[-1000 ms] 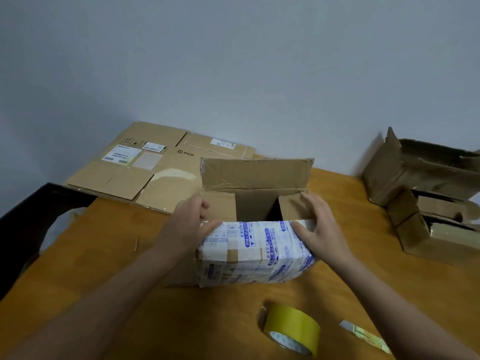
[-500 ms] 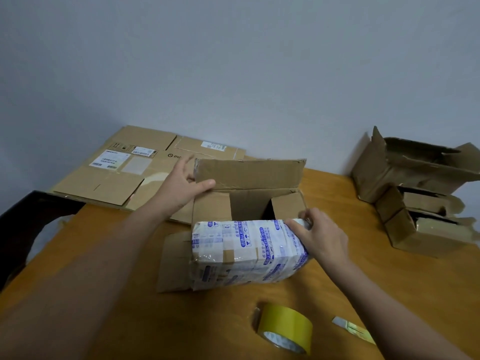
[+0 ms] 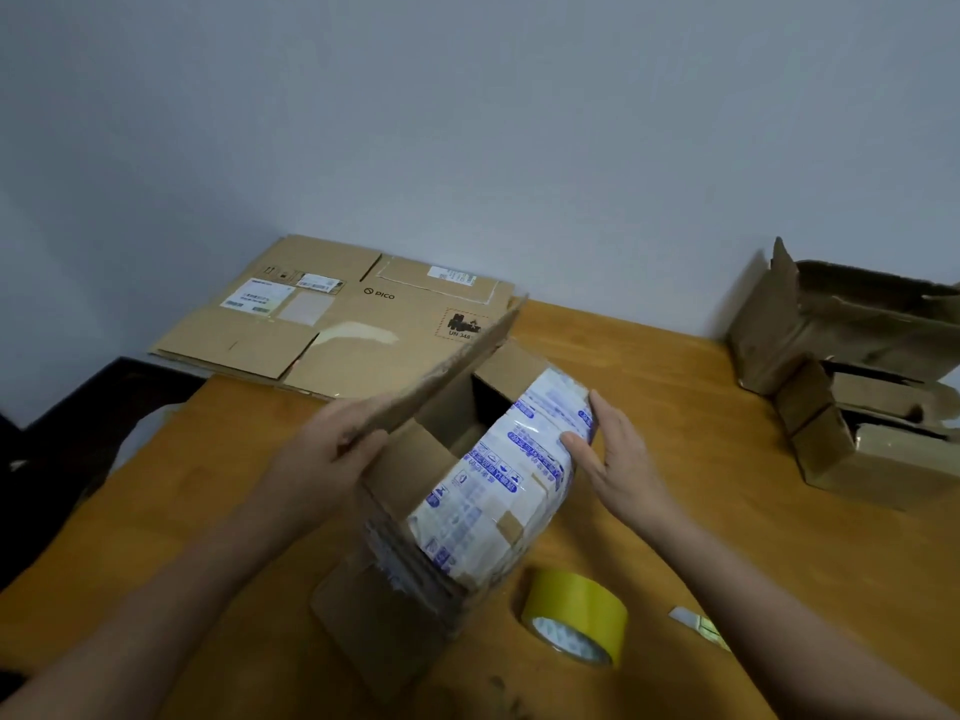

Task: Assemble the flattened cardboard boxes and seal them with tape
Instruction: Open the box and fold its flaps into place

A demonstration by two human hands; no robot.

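A small cardboard box stands open on the wooden table, turned at an angle. One flap is covered in white tape with blue print. My left hand grips the long plain flap at its near end. My right hand lies flat, fingers straight, against the taped flap's right edge. A yellow tape roll lies on its side on the table just in front of the box. A flattened cardboard box with labels lies at the back left.
Two open, crumpled cardboard boxes are stacked at the right against the wall. A small pale cutter-like object lies right of the tape roll. A dark chair stands off the table's left edge.
The box has been turned clockwise, so its opening now runs diagonally. My left hand moved from the back flap's left corner to gripping that flap's near end; my right hand stayed on the taped flap.
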